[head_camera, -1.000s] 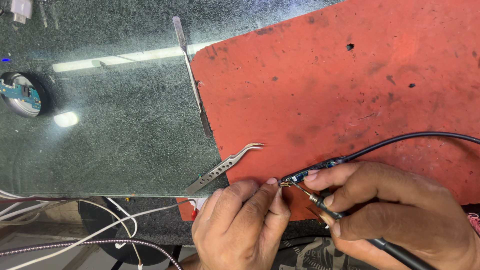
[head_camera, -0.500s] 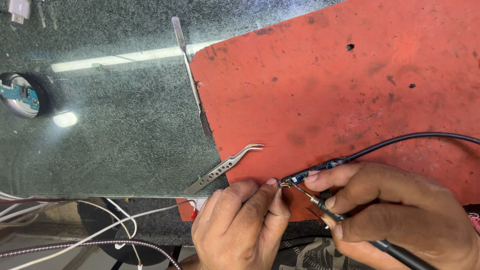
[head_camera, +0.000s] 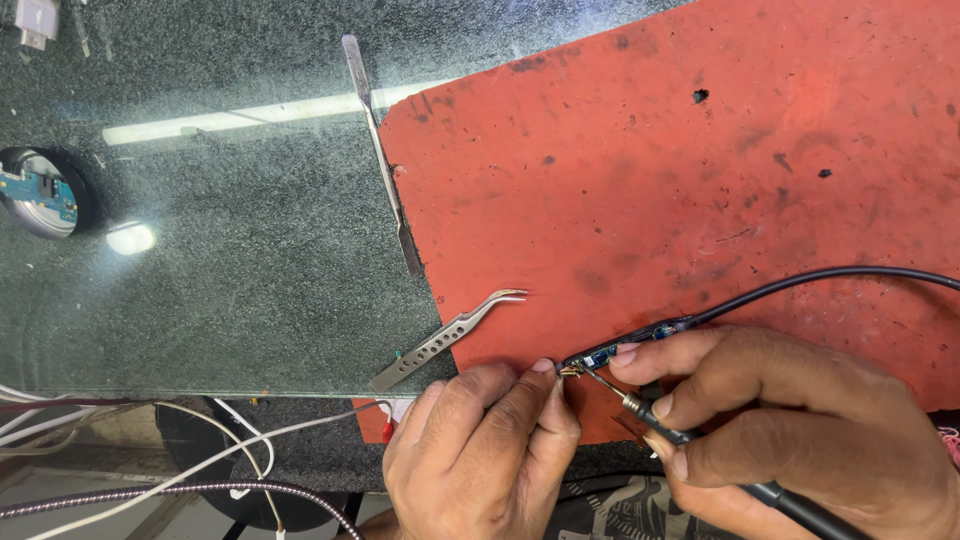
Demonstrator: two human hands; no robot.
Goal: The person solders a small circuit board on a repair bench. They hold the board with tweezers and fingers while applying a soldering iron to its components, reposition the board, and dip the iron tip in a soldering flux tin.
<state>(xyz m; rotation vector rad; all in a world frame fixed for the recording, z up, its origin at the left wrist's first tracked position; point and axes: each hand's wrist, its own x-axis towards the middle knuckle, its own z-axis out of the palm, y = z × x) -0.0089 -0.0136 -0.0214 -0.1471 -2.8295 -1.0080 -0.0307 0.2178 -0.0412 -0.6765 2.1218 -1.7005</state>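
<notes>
The small circuit board [head_camera: 612, 351] runs from 8 to 2 o'clock; the left hand [head_camera: 480, 455] pinches its near end, while the right hand [head_camera: 790, 425] grips the soldering iron [head_camera: 690, 440], its tip pointing toward 10 o'clock.

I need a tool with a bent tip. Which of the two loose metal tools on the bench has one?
The curved tweezers beside the left hand, with holes along the body. The thin spatula at the red mat's edge is straight.
</notes>
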